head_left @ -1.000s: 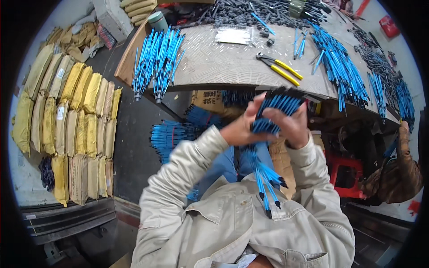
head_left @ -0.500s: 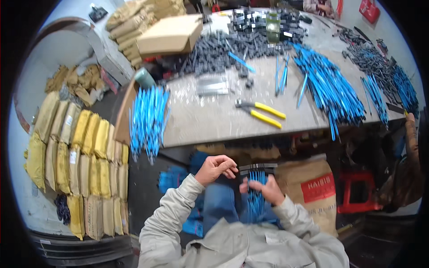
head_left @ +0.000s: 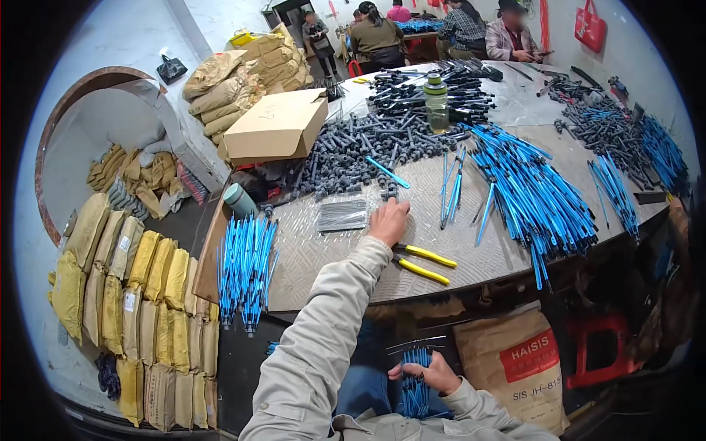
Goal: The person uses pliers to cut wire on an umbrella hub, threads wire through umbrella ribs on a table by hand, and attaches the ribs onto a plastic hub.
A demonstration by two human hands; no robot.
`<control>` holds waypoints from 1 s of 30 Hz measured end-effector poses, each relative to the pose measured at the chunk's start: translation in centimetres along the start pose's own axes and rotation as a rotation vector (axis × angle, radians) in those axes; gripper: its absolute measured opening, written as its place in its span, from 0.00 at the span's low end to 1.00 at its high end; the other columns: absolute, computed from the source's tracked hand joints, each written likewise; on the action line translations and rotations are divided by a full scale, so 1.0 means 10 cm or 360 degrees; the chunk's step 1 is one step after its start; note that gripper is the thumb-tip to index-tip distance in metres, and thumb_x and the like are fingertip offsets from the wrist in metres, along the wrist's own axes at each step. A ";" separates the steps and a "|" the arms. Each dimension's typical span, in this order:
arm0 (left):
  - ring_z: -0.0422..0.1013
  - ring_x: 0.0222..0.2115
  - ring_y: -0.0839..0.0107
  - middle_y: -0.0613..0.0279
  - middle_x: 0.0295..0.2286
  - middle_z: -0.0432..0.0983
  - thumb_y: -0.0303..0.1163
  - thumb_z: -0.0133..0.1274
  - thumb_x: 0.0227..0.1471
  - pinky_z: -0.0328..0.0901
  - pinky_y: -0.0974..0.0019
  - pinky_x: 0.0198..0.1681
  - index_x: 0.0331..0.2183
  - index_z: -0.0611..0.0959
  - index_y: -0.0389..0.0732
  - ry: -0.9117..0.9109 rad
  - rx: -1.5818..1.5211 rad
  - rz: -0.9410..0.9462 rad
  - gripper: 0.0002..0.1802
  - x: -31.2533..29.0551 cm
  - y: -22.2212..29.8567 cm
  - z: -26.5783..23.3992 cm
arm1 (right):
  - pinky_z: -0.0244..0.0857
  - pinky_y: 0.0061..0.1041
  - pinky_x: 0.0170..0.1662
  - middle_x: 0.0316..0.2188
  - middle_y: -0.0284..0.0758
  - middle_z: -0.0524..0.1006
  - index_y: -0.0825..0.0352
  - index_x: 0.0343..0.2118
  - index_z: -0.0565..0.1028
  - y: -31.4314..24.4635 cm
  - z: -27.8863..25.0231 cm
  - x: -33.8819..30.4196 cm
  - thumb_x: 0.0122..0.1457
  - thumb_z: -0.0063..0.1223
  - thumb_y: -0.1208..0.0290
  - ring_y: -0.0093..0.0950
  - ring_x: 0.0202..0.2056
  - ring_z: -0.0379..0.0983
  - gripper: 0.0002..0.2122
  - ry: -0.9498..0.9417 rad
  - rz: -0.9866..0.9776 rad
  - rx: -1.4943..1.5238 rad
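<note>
My left hand (head_left: 388, 220) reaches over the table, its fingers curled down beside small black fittings (head_left: 390, 189); its fingertips are partly hidden, and what they grip I cannot make out. Just below that hand lie pliers with yellow handles (head_left: 426, 264), their jaws covered by my wrist. To its left is a flat pack of thin grey wires (head_left: 342, 216). Low over my lap, my right hand (head_left: 439, 373) is closed around a bundle of slim blue strips (head_left: 415, 393). Thin dark wires (head_left: 417, 344) lie crosswise at the top of the bundle.
Blue strips with black ends form piles at the left (head_left: 246, 268) and right (head_left: 533, 198). Behind are heaped grey fittings (head_left: 360, 147), a green bottle (head_left: 436, 103), a cardboard box (head_left: 276, 125) and a cup (head_left: 239, 198). Stacked sacks (head_left: 147, 294) stand left; people (head_left: 379, 40) sit beyond.
My left hand has moved from above my lap up and forward onto the table. My right hand has lowered a little and now wraps the blue bundle. The view has tilted up.
</note>
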State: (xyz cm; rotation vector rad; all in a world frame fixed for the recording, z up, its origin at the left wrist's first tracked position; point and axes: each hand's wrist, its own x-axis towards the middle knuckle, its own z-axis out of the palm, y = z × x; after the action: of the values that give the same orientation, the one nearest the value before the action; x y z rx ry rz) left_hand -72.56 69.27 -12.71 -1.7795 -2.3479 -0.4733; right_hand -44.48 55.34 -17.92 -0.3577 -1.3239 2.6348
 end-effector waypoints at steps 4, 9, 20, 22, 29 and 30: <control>0.70 0.26 0.54 0.54 0.25 0.71 0.35 0.55 0.44 0.64 0.57 0.30 0.29 0.72 0.41 0.0077 -0.0088 -0.0024 0.11 -0.01 0.09 -0.18 | 0.68 0.26 0.41 0.31 0.42 0.77 0.77 0.34 0.73 -0.03 0.01 0.00 0.56 0.49 0.73 0.30 0.35 0.75 0.10 -0.0036 -0.0037 -0.0003; 0.69 0.22 0.67 0.58 0.21 0.71 0.34 0.59 0.42 0.62 0.67 0.25 0.28 0.73 0.38 0.0094 -0.0755 -0.0051 0.13 -0.26 0.23 -0.59 | 0.69 0.27 0.41 0.31 0.42 0.77 0.77 0.35 0.73 -0.05 0.05 -0.06 0.55 0.50 0.72 0.31 0.34 0.75 0.11 -0.0044 -0.0085 -0.0001; 0.65 0.19 0.81 0.66 0.26 0.71 0.34 0.48 0.54 0.58 0.81 0.18 0.40 0.76 0.37 -0.0463 -0.2501 -0.0819 0.13 -2.46 0.28 -0.86 | 0.69 0.27 0.40 0.31 0.40 0.77 0.76 0.33 0.73 -0.04 0.37 -0.43 0.55 0.45 0.77 0.29 0.34 0.75 0.07 -0.0012 -0.0149 -0.0134; 0.67 0.20 0.78 0.64 0.27 0.72 0.35 0.45 0.55 0.60 0.79 0.18 0.42 0.74 0.37 -0.0340 -0.2618 -0.0968 0.15 -2.63 0.35 -0.83 | 0.69 0.24 0.38 0.29 0.38 0.78 0.75 0.31 0.75 -0.21 0.47 -0.42 0.54 0.46 0.77 0.26 0.32 0.75 0.08 0.0078 -0.0115 -0.0456; 0.73 0.29 0.67 0.58 0.32 0.73 0.32 0.47 0.54 0.69 0.74 0.29 0.46 0.70 0.35 0.0009 -0.3125 -0.1044 0.18 -2.90 0.62 -0.80 | 0.69 0.23 0.37 0.28 0.37 0.78 0.74 0.36 0.73 -0.07 0.41 -0.33 0.54 0.48 0.76 0.24 0.31 0.75 0.09 0.0121 -0.0162 -0.0303; 0.73 0.29 0.67 0.58 0.32 0.73 0.32 0.47 0.54 0.69 0.74 0.29 0.46 0.70 0.35 -0.0022 -0.3130 -0.1124 0.18 -2.90 0.59 -0.78 | 0.69 0.23 0.37 0.28 0.38 0.77 0.74 0.38 0.72 -0.08 0.39 -0.29 0.54 0.48 0.76 0.25 0.31 0.75 0.10 0.0095 -0.0218 -0.0311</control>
State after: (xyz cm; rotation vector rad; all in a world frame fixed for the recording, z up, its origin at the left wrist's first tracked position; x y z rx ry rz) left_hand -59.24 41.73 -13.48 -0.6449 -2.1125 -3.5456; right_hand -42.79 52.06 -14.66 -0.3546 -1.5324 2.3728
